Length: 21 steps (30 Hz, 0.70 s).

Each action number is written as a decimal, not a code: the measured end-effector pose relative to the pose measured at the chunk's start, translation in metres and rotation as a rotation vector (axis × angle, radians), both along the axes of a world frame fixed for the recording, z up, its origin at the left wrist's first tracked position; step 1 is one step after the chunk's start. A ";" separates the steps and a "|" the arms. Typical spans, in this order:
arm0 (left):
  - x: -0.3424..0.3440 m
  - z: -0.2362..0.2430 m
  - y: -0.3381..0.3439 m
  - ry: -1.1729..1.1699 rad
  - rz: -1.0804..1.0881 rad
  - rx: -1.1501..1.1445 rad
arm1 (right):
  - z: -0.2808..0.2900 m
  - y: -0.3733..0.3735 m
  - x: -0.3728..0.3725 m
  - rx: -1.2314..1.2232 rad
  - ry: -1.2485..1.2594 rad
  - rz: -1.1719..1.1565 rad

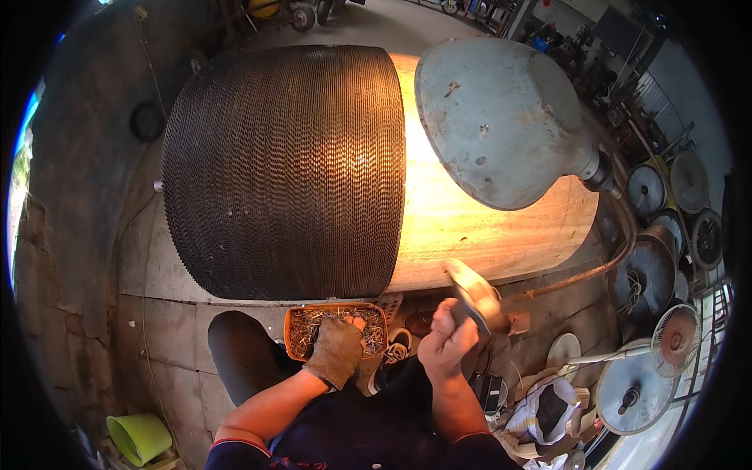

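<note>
An orange plastic box (376,333) full of small metal pins sits below a big drum (282,168) covered in dense dark rows of metal teeth. My left hand (333,352), in a brown glove with bare fingertips, is down in the box with its fingers curled; what they pinch, if anything, is hidden. To the box's right, my bare right hand (446,341) grips a flat tool (478,298), dark on one side and lit on the other, raised near the bare wooden part (493,239) of the drum. A grey lamp shade (501,117) hangs over that wood.
Metal discs and wheels (642,274) stand along the right, with a white sack (540,411) below them. A green bucket (137,435) lies at the lower left. A bent pipe (619,251) runs right of the drum, and workshop clutter (580,63) fills the back right.
</note>
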<state>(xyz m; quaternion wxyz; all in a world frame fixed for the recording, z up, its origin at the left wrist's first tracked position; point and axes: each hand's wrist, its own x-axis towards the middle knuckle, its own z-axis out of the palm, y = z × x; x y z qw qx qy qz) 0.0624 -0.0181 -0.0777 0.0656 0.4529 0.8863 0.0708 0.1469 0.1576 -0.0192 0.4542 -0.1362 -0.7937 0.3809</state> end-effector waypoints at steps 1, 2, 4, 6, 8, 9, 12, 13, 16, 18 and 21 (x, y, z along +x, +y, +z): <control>0.000 0.000 -0.001 -0.014 0.005 0.033 | 0.002 0.000 -0.011 0.090 -0.063 -0.071; -0.001 0.002 0.001 -0.014 -0.008 0.116 | 0.006 0.001 -0.021 0.181 -0.124 -0.155; -0.006 0.010 0.007 -0.016 -0.031 0.303 | -0.001 0.006 -0.031 0.200 -0.303 -0.179; -0.012 0.035 0.003 0.001 -0.067 0.463 | -0.014 0.008 -0.021 0.007 -0.397 -0.030; -0.024 0.046 0.008 -0.003 -0.059 0.616 | -0.009 -0.006 -0.009 -0.014 -0.163 -0.055; -0.033 0.054 0.009 0.105 -0.093 0.769 | -0.006 -0.005 -0.007 -0.003 -0.062 -0.056; -0.071 0.079 0.019 0.358 -0.150 0.915 | -0.002 0.004 -0.022 0.155 0.008 -0.089; -0.084 0.087 0.024 0.439 -0.163 0.960 | 0.008 0.005 -0.037 0.350 -0.090 -0.210; -0.127 0.108 0.034 0.689 -0.138 0.995 | -0.011 0.005 -0.029 -0.018 -0.379 -0.096; -0.157 0.104 0.039 0.803 -0.137 1.012 | -0.007 -0.002 -0.019 -0.058 -0.204 -0.069; -0.160 0.116 0.042 0.791 -0.064 0.979 | -0.012 0.002 -0.020 0.088 -0.184 -0.128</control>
